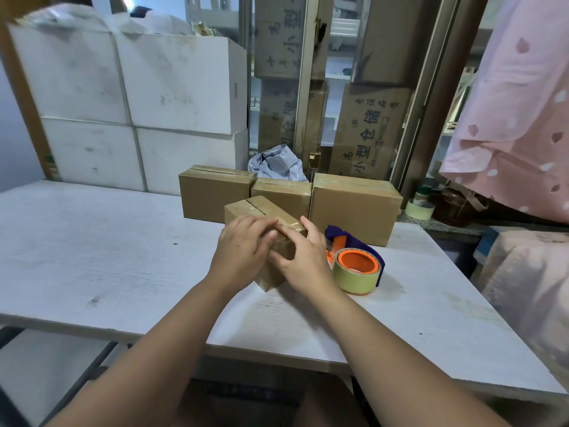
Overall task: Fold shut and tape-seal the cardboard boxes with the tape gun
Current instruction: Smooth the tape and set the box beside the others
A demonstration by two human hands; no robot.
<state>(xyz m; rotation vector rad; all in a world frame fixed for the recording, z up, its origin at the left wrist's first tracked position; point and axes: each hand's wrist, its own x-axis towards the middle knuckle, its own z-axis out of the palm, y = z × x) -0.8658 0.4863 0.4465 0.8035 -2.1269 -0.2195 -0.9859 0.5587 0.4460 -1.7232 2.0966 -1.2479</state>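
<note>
A small brown cardboard box [250, 208] stands closed on the white table [92, 257], with clear tape along its top seam. My left hand [243, 254] lies flat on the near end of its top, fingers straight and pressing the tape. My right hand [303, 257] presses the same near end from the right, thumb on the box's side and fingers over the top edge. The tape gun [357, 266], blue with an orange core and a yellowish roll, lies on the table just right of my right hand. Neither hand touches it.
Three taped brown boxes stand in a row behind: left [215, 192], middle [281, 195], right [354, 208]. A crumpled grey bag [277, 163] lies behind them. White cartons [138, 103] are stacked at the back left. A tape roll [419, 209] and pink cloth [517, 118] are at the right.
</note>
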